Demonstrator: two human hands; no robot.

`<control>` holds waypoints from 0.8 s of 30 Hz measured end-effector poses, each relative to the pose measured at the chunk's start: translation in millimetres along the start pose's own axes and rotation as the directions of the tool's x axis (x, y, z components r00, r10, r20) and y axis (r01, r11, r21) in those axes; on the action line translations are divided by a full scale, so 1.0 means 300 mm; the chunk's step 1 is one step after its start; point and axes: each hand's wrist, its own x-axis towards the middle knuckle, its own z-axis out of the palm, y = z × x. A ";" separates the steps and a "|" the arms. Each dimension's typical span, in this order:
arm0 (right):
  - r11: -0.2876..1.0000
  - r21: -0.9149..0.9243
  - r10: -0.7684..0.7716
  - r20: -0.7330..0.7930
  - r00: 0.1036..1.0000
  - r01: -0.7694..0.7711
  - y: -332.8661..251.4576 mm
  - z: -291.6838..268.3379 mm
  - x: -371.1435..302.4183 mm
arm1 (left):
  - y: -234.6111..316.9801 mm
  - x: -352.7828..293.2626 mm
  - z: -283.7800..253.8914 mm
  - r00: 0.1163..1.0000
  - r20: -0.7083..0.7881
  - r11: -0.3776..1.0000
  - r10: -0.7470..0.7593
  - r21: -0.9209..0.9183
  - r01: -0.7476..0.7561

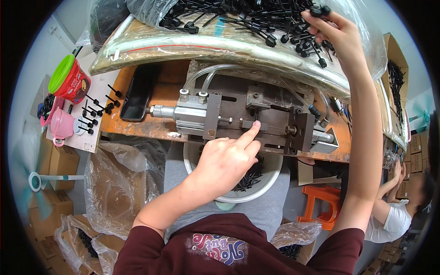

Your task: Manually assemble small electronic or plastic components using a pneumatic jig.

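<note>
My left hand [229,158] reaches over a pneumatic clamping fixture [270,121] at the table's near edge. Its index finger is stretched out and its tip rests on the small dark block in the middle of the fixture; I see nothing held in it. At the upper right, my right hand [337,34] is closed, with the fingertips pinching a black knobbed plastic part [319,11]. Just below that hand lies a large pile of similar black parts with thin stems [275,27], spread on a raised, plastic-covered tray [183,42].
A white basket [278,176] with black pieces sits on my lap under the fixture. To the left are a black phone-like tray [137,94], several loose black parts [94,110], a red tub [71,80] and a pink cup [62,123]. Another person [396,215] works at far right.
</note>
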 end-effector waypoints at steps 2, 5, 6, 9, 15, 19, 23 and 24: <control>0.983 0.179 0.064 -0.079 0.995 -0.049 -0.035 -0.001 -0.084 | 0.013 0.003 -0.025 0.998 -0.061 0.994 -0.014 -0.110 0.007; 0.943 0.327 -0.032 -0.092 0.995 0.061 -0.141 0.064 -0.270 | 0.016 0.017 -0.062 0.954 -0.280 0.949 -0.110 -0.314 0.017; 0.893 0.448 -0.011 -0.062 0.998 0.037 -0.158 0.083 -0.330 | 0.010 0.031 -0.088 0.934 -0.346 0.961 -0.089 -0.277 -0.011; 0.727 0.668 0.112 0.114 0.987 -0.160 -0.195 0.126 -0.477 | 0.010 0.047 -0.132 0.907 -0.390 0.940 -0.160 -0.341 0.019; 0.600 0.729 0.218 0.247 0.944 -0.329 -0.164 0.161 -0.604 | 0.031 -0.020 -0.144 0.985 -0.139 0.813 -0.103 -0.582 0.003; 0.886 0.460 0.167 -0.201 0.965 -0.057 -0.144 0.153 -0.624 | 0.059 -0.054 -0.089 0.977 -0.157 0.912 -0.144 -0.404 0.069; 0.961 0.274 0.024 -0.246 0.969 0.046 -0.163 0.160 -0.654 | 0.031 -0.071 0.024 0.987 -0.147 0.990 -0.057 -0.133 0.038; 0.966 0.260 0.065 -0.252 0.966 0.003 -0.174 0.160 -0.665 | 0.026 -0.073 0.042 0.989 -0.150 0.999 -0.011 -0.054 0.003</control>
